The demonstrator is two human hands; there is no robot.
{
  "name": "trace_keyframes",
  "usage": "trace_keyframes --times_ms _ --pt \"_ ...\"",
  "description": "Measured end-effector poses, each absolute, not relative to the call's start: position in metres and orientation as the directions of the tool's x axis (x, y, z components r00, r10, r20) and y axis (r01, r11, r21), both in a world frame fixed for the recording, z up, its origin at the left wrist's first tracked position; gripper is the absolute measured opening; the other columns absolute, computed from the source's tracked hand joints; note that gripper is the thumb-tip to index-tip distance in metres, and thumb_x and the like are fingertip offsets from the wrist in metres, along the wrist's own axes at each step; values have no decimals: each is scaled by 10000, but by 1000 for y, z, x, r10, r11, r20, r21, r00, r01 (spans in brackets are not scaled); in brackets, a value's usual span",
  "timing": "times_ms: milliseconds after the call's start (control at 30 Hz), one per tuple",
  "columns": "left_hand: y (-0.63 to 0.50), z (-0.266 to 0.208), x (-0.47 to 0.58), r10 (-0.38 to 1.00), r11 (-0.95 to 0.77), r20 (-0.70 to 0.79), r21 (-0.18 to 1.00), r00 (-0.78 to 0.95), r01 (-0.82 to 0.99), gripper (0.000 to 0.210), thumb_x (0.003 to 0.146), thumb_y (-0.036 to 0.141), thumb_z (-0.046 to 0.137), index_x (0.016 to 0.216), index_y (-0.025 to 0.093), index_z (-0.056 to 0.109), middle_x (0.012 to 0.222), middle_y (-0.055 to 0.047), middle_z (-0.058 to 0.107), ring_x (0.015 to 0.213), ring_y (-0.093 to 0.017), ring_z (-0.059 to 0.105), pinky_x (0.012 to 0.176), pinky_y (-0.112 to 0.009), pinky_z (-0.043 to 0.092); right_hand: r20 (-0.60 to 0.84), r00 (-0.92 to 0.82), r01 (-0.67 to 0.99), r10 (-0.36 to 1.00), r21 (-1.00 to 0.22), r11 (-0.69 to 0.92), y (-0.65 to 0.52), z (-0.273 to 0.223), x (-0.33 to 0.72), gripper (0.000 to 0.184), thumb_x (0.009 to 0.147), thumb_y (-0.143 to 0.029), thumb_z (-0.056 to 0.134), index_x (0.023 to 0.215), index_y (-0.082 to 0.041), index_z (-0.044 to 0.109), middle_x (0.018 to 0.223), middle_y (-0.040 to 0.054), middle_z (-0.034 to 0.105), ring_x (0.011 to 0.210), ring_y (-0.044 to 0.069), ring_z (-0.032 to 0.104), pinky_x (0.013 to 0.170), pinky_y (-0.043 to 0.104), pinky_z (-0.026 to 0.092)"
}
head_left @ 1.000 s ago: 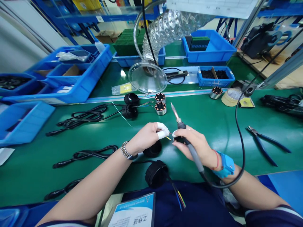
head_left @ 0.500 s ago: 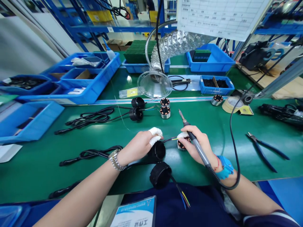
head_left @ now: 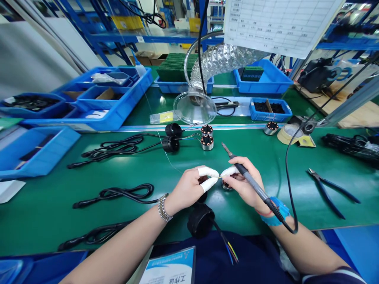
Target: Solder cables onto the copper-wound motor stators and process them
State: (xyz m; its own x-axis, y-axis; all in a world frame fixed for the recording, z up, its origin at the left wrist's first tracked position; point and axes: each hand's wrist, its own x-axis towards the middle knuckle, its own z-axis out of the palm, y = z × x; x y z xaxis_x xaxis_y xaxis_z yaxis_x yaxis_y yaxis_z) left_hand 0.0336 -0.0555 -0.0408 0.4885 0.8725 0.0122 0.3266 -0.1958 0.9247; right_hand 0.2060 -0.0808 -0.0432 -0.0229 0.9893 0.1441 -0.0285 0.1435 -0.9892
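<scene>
My left hand (head_left: 189, 187), with white finger covers on thumb and forefinger, pinches a thin yellow wire (head_left: 219, 177). Close against it, my right hand (head_left: 247, 179) holds a soldering iron (head_left: 251, 182) slanting across the palm, its tip up and away from the wires. Its thumb and covered forefinger also pinch at the wire's other side. Just under these fingers sits a small motor stator (head_left: 226, 185) with copper windings, partly hidden. Behind my left hand a black round cap (head_left: 202, 197) is mostly covered. Nearer me lies another black cap (head_left: 200, 221) with loose coloured wires (head_left: 230, 248).
Two wired stators (head_left: 207, 142) stand beyond my hands, beside black caps (head_left: 171, 144) with coiled cables. A clear fume funnel (head_left: 195, 112) hangs above. Cutting pliers (head_left: 325, 185) lie right, near a solder-iron stand (head_left: 296, 128). Blue bins (head_left: 118, 114) line the left.
My left hand has moved right, from beside the black cap to meet my right fingertips at the wire. My right hand stays nearly in place, still holding the soldering iron.
</scene>
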Motion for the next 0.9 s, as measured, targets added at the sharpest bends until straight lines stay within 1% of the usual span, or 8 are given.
trace_keyframes --times_ms 100,300,400,500,600,733,800,900 --pt "-56 -39 34 871 -280 63 878 487 389 174 797 293 534 865 182 649 839 -40 637 750 -146 573 698 -250 452 158 -17 -8 987 -987 157 -80 -44 205 332 674 -174 628 963 -199 466 726 -19 588 577 85 564 544 209 483" --pt "-57 -35 34 832 -389 96 804 546 451 222 824 281 499 980 207 638 849 -32 632 742 -136 566 689 -237 432 203 45 83 978 -976 199 -80 -48 203 325 683 -176 629 967 -214 477 716 -33 551 564 77 535 533 198 462" --pt "-53 -35 34 852 -363 69 792 518 491 202 827 300 484 846 185 650 740 -17 598 672 -125 536 636 -231 408 213 44 164 976 -965 203 -81 -53 200 327 702 -220 625 997 -216 484 735 -21 574 584 92 557 562 217 477" --pt "-47 -33 34 860 -263 -20 840 510 475 226 825 314 469 750 166 622 706 -7 568 652 -124 513 613 -231 394 265 19 256 964 -933 252 -87 -55 198 318 714 -237 618 1008 -222 496 721 -20 588 588 101 566 569 225 480" --pt "-42 -30 33 844 -179 -85 887 530 427 231 811 349 483 771 167 621 764 -12 588 708 -140 525 659 -245 403 336 -23 329 941 -887 325 -90 -53 201 286 721 -235 617 988 -229 515 751 -9 600 623 109 578 593 228 483" --pt "-39 -28 30 817 -180 -113 882 565 436 248 804 381 487 773 177 623 780 -8 591 717 -144 520 674 -253 395 402 -8 405 916 -836 371 -83 -48 212 349 721 -214 620 1043 -244 488 863 5 623 692 112 596 670 241 493" --pt "-39 -29 29 811 -190 -118 874 573 448 256 806 388 484 756 175 617 766 -5 579 701 -139 509 657 -249 386 387 -84 405 918 -828 387 -77 -47 215 377 719 -205 616 1067 -244 475 899 9 624 723 113 599 699 244 491" --pt "-38 -30 28 801 -205 -115 869 588 450 242 807 375 489 754 175 614 762 -3 568 697 -132 500 652 -242 379 324 -193 361 926 -854 374 -72 -46 214 339 751 -204 574 1070 -234 461 833 0 624 694 110 600 691 241 489"
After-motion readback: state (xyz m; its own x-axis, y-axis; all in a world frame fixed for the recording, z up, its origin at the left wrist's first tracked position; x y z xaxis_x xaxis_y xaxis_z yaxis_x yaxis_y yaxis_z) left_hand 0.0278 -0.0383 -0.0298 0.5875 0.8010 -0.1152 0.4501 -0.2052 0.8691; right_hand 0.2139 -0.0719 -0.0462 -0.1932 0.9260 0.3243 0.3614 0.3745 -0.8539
